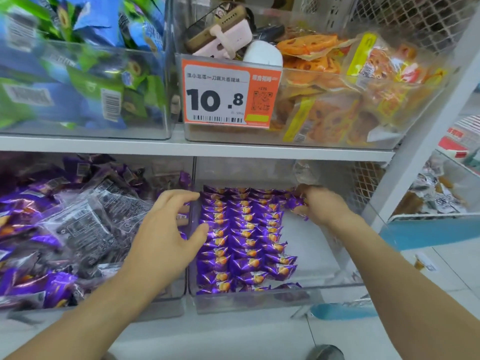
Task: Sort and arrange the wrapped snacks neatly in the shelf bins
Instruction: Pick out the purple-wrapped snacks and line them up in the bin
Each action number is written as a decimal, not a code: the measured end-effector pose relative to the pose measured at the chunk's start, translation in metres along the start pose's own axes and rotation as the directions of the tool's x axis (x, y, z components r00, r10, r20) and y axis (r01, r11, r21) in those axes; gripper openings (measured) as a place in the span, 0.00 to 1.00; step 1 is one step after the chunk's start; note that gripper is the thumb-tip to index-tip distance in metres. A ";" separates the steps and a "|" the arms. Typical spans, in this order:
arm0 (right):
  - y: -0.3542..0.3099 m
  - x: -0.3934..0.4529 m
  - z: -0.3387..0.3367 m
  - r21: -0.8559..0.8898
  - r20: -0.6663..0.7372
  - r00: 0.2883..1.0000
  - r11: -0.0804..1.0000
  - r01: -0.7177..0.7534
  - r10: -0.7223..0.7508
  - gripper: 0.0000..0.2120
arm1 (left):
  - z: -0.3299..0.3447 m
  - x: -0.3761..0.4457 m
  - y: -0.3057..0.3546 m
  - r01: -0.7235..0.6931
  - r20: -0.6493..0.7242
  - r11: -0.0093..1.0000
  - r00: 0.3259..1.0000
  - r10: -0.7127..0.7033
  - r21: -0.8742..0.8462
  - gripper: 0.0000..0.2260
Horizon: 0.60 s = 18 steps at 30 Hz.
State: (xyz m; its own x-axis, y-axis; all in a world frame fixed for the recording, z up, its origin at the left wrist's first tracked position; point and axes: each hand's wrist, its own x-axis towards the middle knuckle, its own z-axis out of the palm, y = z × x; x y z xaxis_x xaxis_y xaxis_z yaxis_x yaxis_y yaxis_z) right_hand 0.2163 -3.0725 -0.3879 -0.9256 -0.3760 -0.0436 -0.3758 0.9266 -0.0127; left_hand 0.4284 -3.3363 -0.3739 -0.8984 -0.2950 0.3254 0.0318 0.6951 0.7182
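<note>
Purple wrapped snacks (244, 237) lie in three tidy rows in the clear lower right bin (254, 300); its right third shows bare white floor. The lower left bin (171, 302) holds a loose heap of the same purple snacks (65, 229). My left hand (168, 235) hovers over the wall between the two bins, fingers loosely spread, thumb touching the left row, holding nothing. My right hand (319, 206) reaches to the back right of the right bin and grips a few purple snacks (296, 203).
On the upper shelf stand a bin of blue-green packets (78, 81) and a bin of orange lotus-root packs (337, 105) with a 10.8 price tag (228, 97), a phone and other items. Another rack of snacks (441, 193) stands to the right.
</note>
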 end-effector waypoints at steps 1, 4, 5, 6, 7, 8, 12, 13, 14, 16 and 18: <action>0.000 0.005 0.002 0.049 0.012 1.000 0.999 -0.003 0.002 0.22 | 0.001 -0.001 -0.002 0.000 -0.013 1.000 1.000 0.000 -0.009 0.21; -0.006 0.012 0.014 0.190 0.063 0.998 0.982 0.000 -0.012 0.24 | 0.004 -0.001 -0.003 0.002 -0.026 1.000 1.000 -0.003 -0.019 0.20; -0.007 0.012 0.017 0.231 0.070 0.997 0.973 0.004 -0.021 0.23 | 0.005 -0.001 -0.004 0.003 -0.026 1.000 1.000 -0.004 -0.016 0.19; -0.008 0.011 0.019 0.265 0.072 0.997 0.964 0.007 -0.027 0.23 | 0.005 0.000 -0.004 0.003 -0.028 1.000 1.000 -0.004 -0.015 0.19; -0.008 0.009 0.019 0.287 0.065 0.997 0.958 0.013 -0.033 0.23 | 0.005 0.001 -0.005 0.002 -0.033 1.000 0.999 -0.003 -0.018 0.19; -0.006 0.008 0.019 0.299 0.052 0.998 0.954 0.021 -0.038 0.23 | 0.006 0.001 -0.005 0.001 -0.038 1.000 0.999 -0.002 -0.024 0.19; 0.005 0.006 0.018 0.306 0.039 0.999 0.952 0.009 -0.022 0.26 | 0.007 0.002 -0.006 -0.003 -0.043 0.999 0.999 0.001 -0.047 0.18; 0.007 0.007 0.019 0.292 0.037 0.999 0.957 0.006 -0.018 0.25 | 0.007 0.002 -0.006 -0.001 -0.044 0.999 0.999 -0.001 -0.052 0.18; 0.008 0.007 0.021 0.282 0.026 1.000 0.959 0.008 -0.016 0.24 | 0.007 0.002 -0.006 0.000 -0.045 0.998 0.999 -0.003 -0.057 0.18; 0.008 0.009 0.023 0.297 -0.008 1.000 0.955 0.006 -0.004 0.22 | 0.006 0.002 -0.007 -0.003 -0.049 0.998 0.999 -0.001 -0.068 0.18; 0.008 0.012 0.024 0.325 -0.045 0.999 0.945 -0.014 0.030 0.22 | 0.007 0.001 -0.006 -0.005 -0.049 0.998 0.999 0.001 -0.070 0.18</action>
State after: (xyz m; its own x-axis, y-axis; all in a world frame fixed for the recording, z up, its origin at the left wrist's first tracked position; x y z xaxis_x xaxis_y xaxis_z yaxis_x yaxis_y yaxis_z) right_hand 0.2037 -3.0694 -0.4129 -0.9375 -0.3479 0.0006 -0.3278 0.8828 -0.3366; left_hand 0.4242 -3.3367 -0.3819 -0.8759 -0.3257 0.3560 0.0669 0.6487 0.7581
